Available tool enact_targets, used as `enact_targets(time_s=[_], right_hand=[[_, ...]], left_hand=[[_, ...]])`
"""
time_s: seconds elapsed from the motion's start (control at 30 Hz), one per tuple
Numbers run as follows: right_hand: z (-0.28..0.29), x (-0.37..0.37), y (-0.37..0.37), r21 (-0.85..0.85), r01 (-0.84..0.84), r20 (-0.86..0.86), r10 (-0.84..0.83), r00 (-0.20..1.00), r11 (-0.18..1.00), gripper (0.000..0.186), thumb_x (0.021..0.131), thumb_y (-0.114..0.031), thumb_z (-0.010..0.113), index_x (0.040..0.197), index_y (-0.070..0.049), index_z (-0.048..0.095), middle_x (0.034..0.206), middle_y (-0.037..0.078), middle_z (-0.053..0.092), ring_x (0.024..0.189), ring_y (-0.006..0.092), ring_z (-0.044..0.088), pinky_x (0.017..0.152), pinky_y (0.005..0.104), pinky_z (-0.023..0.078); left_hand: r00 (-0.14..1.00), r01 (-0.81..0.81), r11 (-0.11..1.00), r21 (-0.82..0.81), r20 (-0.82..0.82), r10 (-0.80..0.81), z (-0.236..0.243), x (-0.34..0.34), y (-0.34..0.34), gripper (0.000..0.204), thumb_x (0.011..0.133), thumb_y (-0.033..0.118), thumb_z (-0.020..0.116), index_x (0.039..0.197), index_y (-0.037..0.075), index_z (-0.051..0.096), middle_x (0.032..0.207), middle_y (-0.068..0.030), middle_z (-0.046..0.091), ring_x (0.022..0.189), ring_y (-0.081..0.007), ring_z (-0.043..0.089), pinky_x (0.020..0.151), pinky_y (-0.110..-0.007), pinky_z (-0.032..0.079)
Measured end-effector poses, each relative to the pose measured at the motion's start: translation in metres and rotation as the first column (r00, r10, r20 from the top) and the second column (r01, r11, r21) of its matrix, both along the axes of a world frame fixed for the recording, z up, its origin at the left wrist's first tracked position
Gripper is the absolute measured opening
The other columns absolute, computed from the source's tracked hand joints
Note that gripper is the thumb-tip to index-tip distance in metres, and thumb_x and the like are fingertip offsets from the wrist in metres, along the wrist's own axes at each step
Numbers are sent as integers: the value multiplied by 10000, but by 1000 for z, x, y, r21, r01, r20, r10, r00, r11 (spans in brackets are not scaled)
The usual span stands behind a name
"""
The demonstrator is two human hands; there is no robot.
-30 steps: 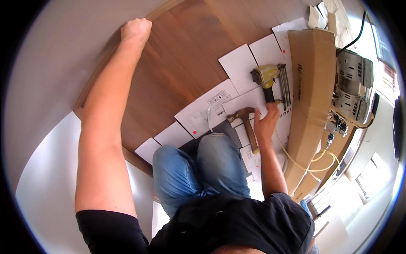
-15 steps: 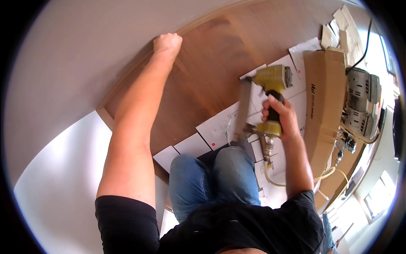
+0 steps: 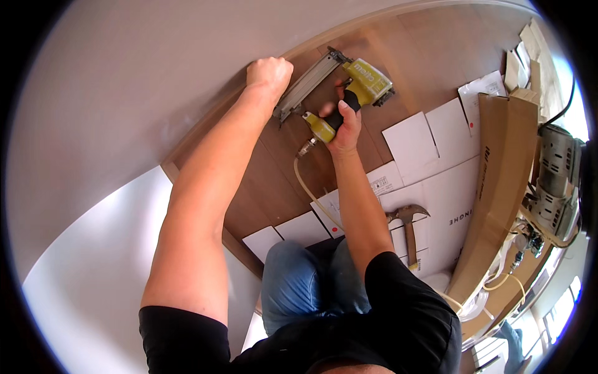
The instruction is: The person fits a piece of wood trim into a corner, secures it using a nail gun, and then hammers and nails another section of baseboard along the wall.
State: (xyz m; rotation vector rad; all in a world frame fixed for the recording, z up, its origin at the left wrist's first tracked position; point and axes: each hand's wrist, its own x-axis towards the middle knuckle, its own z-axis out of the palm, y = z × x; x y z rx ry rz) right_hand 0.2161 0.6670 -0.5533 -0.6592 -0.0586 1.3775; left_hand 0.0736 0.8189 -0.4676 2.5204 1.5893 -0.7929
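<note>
My right hand (image 3: 346, 128) is wrapped round the black grip of a yellow-green air nailer (image 3: 369, 81). Its long grey magazine (image 3: 309, 85) slants beside my left hand, and its nose end is near the wooden baseboard (image 3: 361, 25) along the wall. A pale air hose (image 3: 306, 184) runs from the handle back under my right forearm. My left hand (image 3: 270, 75), closed in a fist, presses at the baseboard to the left of the nailer. Its fingertips are hidden, and no object shows in it.
A claw hammer (image 3: 409, 227) lies on white cardboard sheets (image 3: 445, 193) over the brown wood floor (image 3: 430, 56). To the right stand a long cardboard box (image 3: 504, 168) and a grey power tool (image 3: 554, 177). Another person's leg (image 3: 514, 346) shows at the lower right.
My right hand has carried the nailer left and forward, from above the cardboard to beside my left fist. The hammer has come into sight. My left fist stays at the baseboard as the view shifts.
</note>
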Motion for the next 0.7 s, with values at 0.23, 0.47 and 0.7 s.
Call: enact_targets(time_s=[0.23,0.47,0.7], right_hand=[[-3,-25,14,34,44,52,-46,998,998,579,920,-93,638,1465,-42,451,1458,102,562,769,207,669,705,388,596],[-3,-27,16,29,45,53,-47,998,999,557,911,-74,622,1445,-43,464,1426,100,579,756,212,663,695,398,583],[-11,-28,14,7,53,-48,-53,997,999,411,937,-49,636,1326,-34,502,1323,123,614,723,216,663,664,404,587]], left_hand=[[1000,0,999,35,9,0,-6,-5,-1,165,928,104,650,940,115,815,984,-121,805,928,-298,797,759,-422,657],[999,-31,1000,-3,22,31,-4,-3,-3,165,927,103,651,946,115,814,976,-122,805,914,-303,798,757,-431,658],[1000,-20,1000,-5,13,20,-3,-3,-3,168,928,92,646,959,107,810,988,-133,803,928,-320,795,775,-439,656]])
